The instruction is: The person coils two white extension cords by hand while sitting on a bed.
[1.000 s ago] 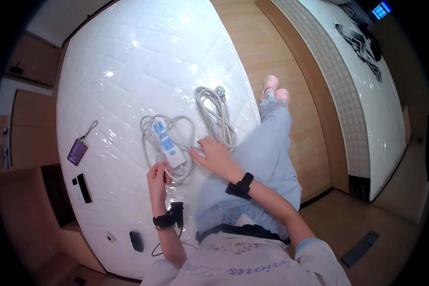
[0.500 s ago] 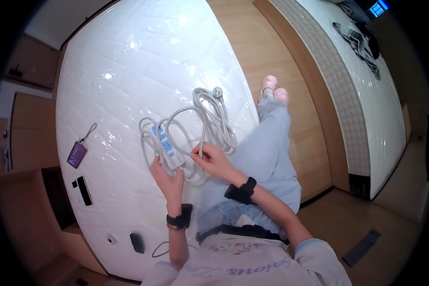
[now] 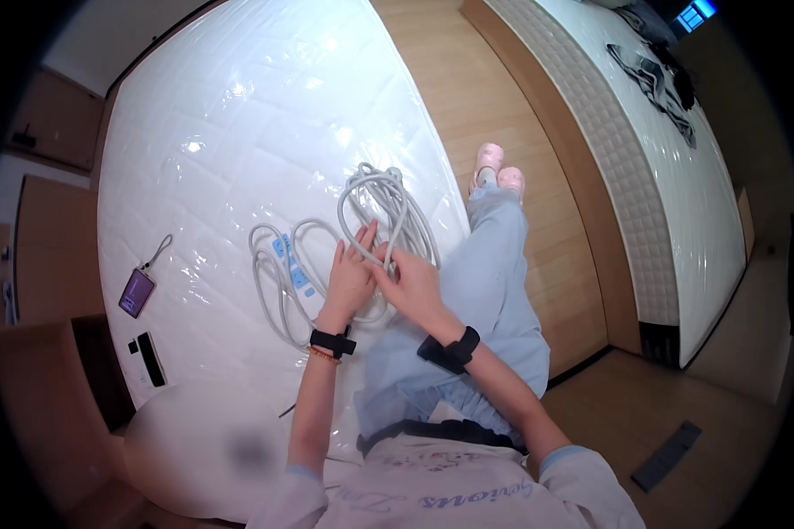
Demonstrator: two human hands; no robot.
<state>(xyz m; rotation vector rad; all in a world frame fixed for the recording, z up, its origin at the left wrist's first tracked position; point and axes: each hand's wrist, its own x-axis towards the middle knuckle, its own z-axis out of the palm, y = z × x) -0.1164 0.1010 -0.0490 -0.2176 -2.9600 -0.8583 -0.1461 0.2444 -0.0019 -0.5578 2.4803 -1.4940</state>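
Observation:
A grey extension cord [image 3: 423,231] lies in loose coils on the plastic-covered mattress, close to my thigh. Its white power strip [image 3: 305,301], with blue socket panels, rests to the left inside looser loops. The plug [image 3: 393,174] sits at the far end of the coils, partly covered by cable. My right hand [image 3: 412,284] pinches a strand of the cord at the near side of the bundle. Right beside it, my left hand [image 3: 351,280] reaches with fingers stretched toward the same loops; whether its fingertips touch the cable I cannot tell.
A purple phone-like device [image 3: 138,293] with a wrist strap and a white-and-black device [image 3: 152,358] lie on the mattress [image 3: 229,167] at left. A blurred pale round patch [image 3: 194,441] covers the lower left. Another mattress [image 3: 604,167] stands across the wooden floor [image 3: 468,97].
My left hand has left the power strip and moved right, beside my right hand. The loop in my right hand has swung right onto the coiled bundle. A blurred patch has appeared at lower left.

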